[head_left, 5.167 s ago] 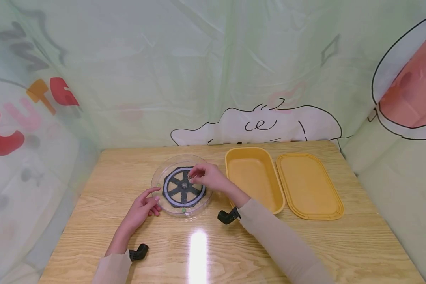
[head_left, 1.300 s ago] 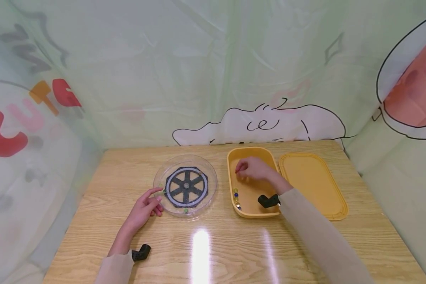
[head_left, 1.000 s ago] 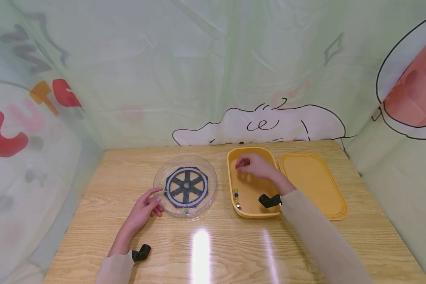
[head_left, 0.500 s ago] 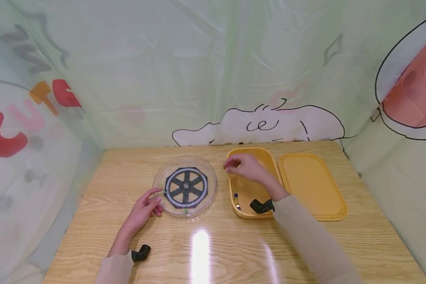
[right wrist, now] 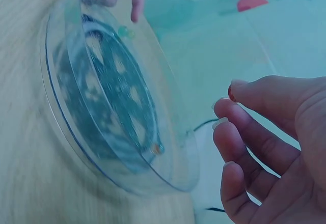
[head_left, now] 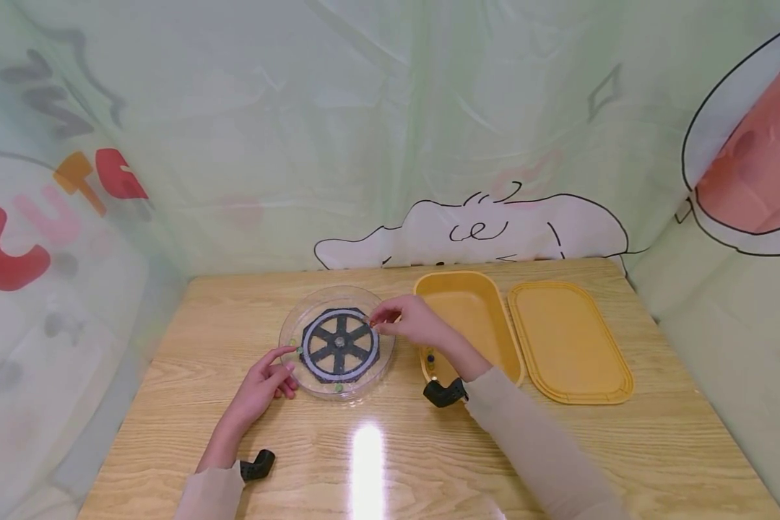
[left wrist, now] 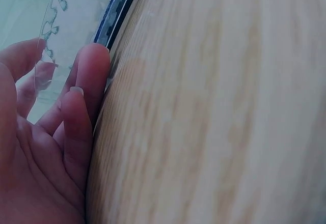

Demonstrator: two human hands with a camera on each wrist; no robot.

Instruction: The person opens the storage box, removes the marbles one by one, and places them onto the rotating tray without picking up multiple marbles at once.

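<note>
A small red marble (right wrist: 231,91) is pinched between the thumb and forefinger of my right hand (head_left: 412,319), above the right rim of a clear round dish (head_left: 360,391). Inside the dish lies a black wheel-shaped piece (head_left: 339,361) with spokes and a pale ring. Green marbles sit toward the dish's left, and one green marble (head_left: 339,388) at its front. In the right wrist view an amber marble (right wrist: 154,147) lies near the wheel's edge. My left hand (head_left: 260,384) rests at the dish's left side, forefinger reaching over the rim, other fingers loosely bent by the wall.
Right of the dish stands a yellow box (head_left: 477,321), partly covered by my right forearm, with a blue marble (head_left: 431,358) among others along its left wall. Its flat yellow lid (head_left: 568,343) lies farther right on the wooden table (head_left: 234,296). A printed curtain hangs behind.
My right hand went from the dish into the yellow box, rose with the red marble, and moved left to the dish's right rim. My left hand has stayed in place.
</note>
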